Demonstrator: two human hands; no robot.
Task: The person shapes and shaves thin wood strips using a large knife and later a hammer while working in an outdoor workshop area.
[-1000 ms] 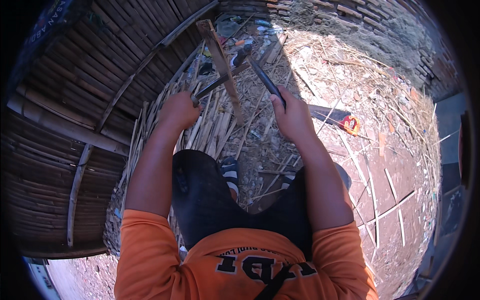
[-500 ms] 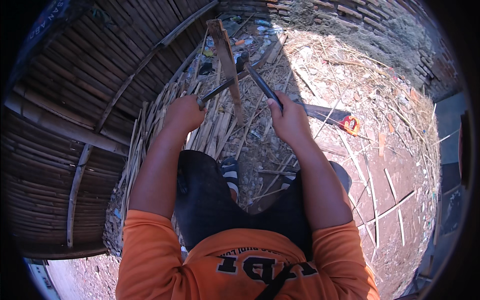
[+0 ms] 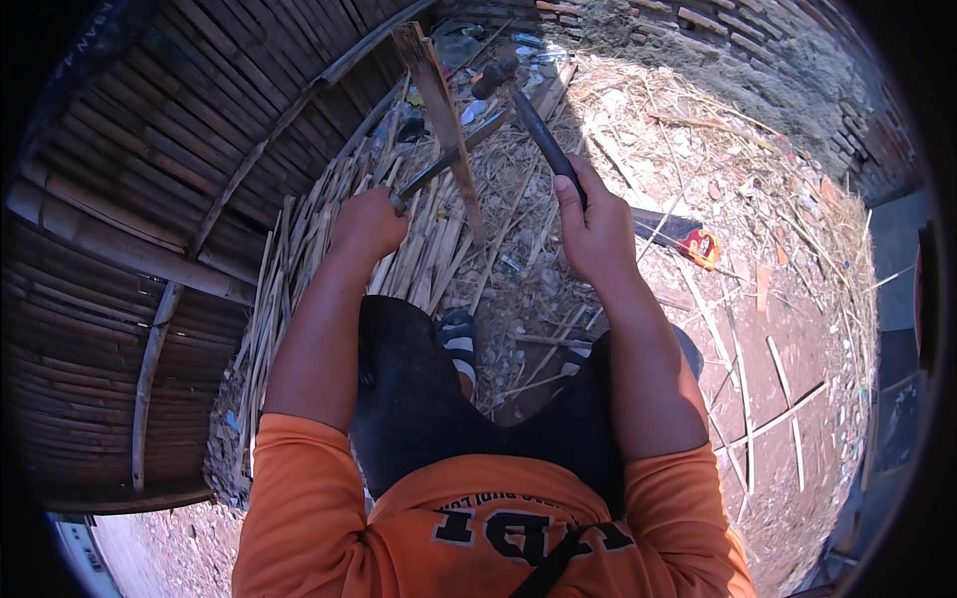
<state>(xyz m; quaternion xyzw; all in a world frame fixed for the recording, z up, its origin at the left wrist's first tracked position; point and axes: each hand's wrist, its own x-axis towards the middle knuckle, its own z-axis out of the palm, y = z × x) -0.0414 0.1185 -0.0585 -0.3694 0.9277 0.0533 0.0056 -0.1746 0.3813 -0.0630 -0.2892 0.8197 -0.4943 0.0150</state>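
My left hand is closed round the handle of a long-bladed knife, its blade pointing away to the right. The blade crosses a narrow wooden board that stands upright and leans a little left. A split runs down from the board's top, and the blade seems wedged in it. In my right hand is a hammer, gripped by its dark handle. Its rusty head is raised beyond the blade's tip, apart from both blade and board. The board's lower end meets the littered ground in front of my feet.
A handsaw with an orange handle lies right of my right hand. Split bamboo and wood strips lie along the slatted bamboo wall at left. A brick wall stands at the back. Straw and rubble cover the sunlit ground.
The hammer has lifted away from the blade, its head going up and slightly right with my right hand. The board's top has shifted slightly left. My left hand stays nearly still.
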